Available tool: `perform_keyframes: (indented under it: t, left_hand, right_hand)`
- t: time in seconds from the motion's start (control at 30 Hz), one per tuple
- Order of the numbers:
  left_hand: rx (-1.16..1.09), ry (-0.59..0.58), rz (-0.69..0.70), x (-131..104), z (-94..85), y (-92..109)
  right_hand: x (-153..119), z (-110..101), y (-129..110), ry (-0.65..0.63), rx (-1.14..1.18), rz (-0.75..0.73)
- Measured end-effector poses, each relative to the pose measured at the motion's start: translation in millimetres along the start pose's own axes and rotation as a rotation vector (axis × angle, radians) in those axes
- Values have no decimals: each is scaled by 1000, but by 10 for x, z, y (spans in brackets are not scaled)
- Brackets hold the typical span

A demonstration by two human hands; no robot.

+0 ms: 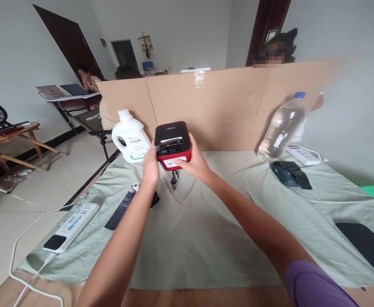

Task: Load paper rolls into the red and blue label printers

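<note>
Both hands hold a red and black box-shaped device (pixel 173 145) above the far middle of the cloth. My left hand (pixel 151 166) grips its left side, and my right hand (pixel 195 158) grips its right side and lower front edge. A white label shows on the red front. Just left of the device stands a white jug (pixel 131 138). Below it a small dark shiny item (pixel 174 181) lies on the cloth. A dark strip (pixel 119 211) and a partly hidden black item (pixel 155 199) lie near my left forearm.
A cardboard panel (pixel 206 111) stands behind the cloth-covered table (pixel 212 247). At right are a clear bottle (pixel 283 128), dark objects (pixel 290 175), a white power strip (pixel 304 155) and a black slab (pixel 366 247). Another power strip (pixel 74 226) with a cable lies left. People sit beyond the panel.
</note>
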State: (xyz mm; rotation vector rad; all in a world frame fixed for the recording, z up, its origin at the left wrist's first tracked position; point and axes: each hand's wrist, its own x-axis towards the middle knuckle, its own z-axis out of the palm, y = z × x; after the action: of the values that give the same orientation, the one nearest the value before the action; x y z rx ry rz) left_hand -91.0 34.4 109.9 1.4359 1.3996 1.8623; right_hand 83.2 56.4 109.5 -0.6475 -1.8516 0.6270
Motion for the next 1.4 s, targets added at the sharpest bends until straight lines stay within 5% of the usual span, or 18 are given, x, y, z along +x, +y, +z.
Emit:
perform_keyframes:
  t: [0.17,0.3,0.57,1.0,1.4]
  left_hand:
    - [-169,-292,20,-942,804,-18]
    - [-194,-408,-43,-1277,1031,-273]
    - [-154,-411,-131,-1366,997,-555]
    - [-143,-428,-154,-1381,946,-519]
    - [-213,-310,-91,-1371,989,-610]
  right_hand:
    - [-917,-682,250,222,-46,133]
    - [-1392,-827,464,273,-83,199]
    - [-1532,-737,646,196,-116,341]
    - [-1561,-785,672,143,-136,405]
    - [-1525,-809,596,185,-150,381]
